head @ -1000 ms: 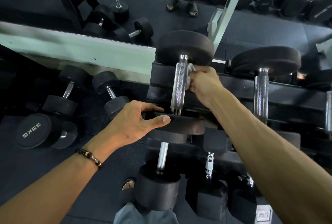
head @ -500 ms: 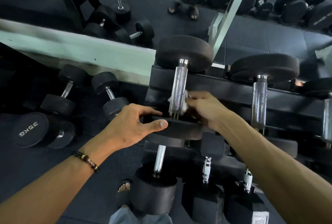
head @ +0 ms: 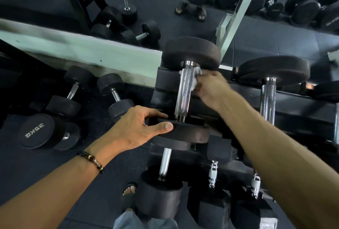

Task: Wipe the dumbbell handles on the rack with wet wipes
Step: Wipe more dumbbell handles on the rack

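Back up at the far end of the handle (head: 184,91) goes my right hand (head: 211,89), after dipping to its near end half a second ago. Its fingers pinch the wet wipe (head: 195,77) against the knurled steel, just under the far weight (head: 190,52). My left hand (head: 135,127) lies wide, thumb and straight fingers bracing the near weight (head: 190,131), probably to stop the dumbbell rolling on the rack (head: 302,107). Its neighbour's handle (head: 268,100) looks untouched.
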Available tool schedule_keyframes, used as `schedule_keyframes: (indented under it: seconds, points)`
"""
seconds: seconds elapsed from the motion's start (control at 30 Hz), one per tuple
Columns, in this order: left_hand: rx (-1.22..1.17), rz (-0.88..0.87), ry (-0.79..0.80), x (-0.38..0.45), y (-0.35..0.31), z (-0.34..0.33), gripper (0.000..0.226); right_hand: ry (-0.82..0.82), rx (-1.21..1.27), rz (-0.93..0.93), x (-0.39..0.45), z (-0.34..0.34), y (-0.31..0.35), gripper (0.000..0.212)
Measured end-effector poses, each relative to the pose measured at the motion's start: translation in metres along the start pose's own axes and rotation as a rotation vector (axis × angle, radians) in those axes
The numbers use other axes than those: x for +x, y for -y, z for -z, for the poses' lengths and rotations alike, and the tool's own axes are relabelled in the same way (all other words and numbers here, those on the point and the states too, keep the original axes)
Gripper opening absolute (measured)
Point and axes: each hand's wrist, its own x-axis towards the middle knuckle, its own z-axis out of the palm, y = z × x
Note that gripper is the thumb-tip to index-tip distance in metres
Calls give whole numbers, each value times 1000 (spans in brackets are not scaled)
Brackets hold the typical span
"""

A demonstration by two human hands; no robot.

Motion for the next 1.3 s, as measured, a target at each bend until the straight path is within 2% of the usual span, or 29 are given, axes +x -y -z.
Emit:
schedule_keyframes:
  seconds: [0.07, 0.13, 0.2, 0.27, 0.33, 0.4, 0.53, 0.6, 0.7, 0.77, 0.9, 0.97, 1.07, 1.13, 1.2, 1.3]
  points:
    - [-4, -9, 4, -1, 0, 0, 73, 88, -39, -31, -16, 0, -13, 30]
    - [-5, -14, 0, -1, 0, 0, 73, 247, -297, -123, -39, 15, -30, 33]
    - [-7, -18, -2, -1, -1, 0, 73, 261, -483, -143, -37, 27, -31, 27]
    - [-2, -18, -2, 0, -2, 0, 73, 162, -426, -58, -18, 21, -16, 31]
    - [4, -11, 6, 0, -2, 0, 73, 106, -220, -4, -8, 6, -4, 39]
    - [11, -11, 20, -1, -3, 2, 73, 160, -214, 3, -15, 5, -12, 42]
    - [35, -11, 18, -1, -7, 3, 68, 330, -725, -158, -41, 30, -40, 33]
    - [38, -12, 26, 0, -7, 2, 68, 254, -701, -97, -30, 29, -31, 34]
    - [32, -18, 33, 0, -7, 3, 66, 142, -426, 12, -21, 11, -11, 41]
    - [27, -22, 44, 0, -6, 4, 65, 160, -509, -11, -29, 12, -17, 43]
    - [12, -47, 62, 1, -4, 6, 64, 228, -843, -121, -59, 26, -29, 28]
    - [5, -61, 81, 3, -6, 7, 60, 157, -842, -42, -67, 28, -21, 22]
    - [12, -66, 141, 9, -12, 15, 52, -30, -943, 174, -82, 22, -3, 16]
    - [-26, -82, 187, 15, -17, 19, 65, -52, -897, 252, -98, 7, 8, 15]
    - [-94, -122, 162, 22, -22, 19, 78, -62, -794, 282, -111, -7, 13, 11]
    - [-107, -256, 67, 29, -28, 16, 72, -76, -726, 275, -118, -21, 14, 7]
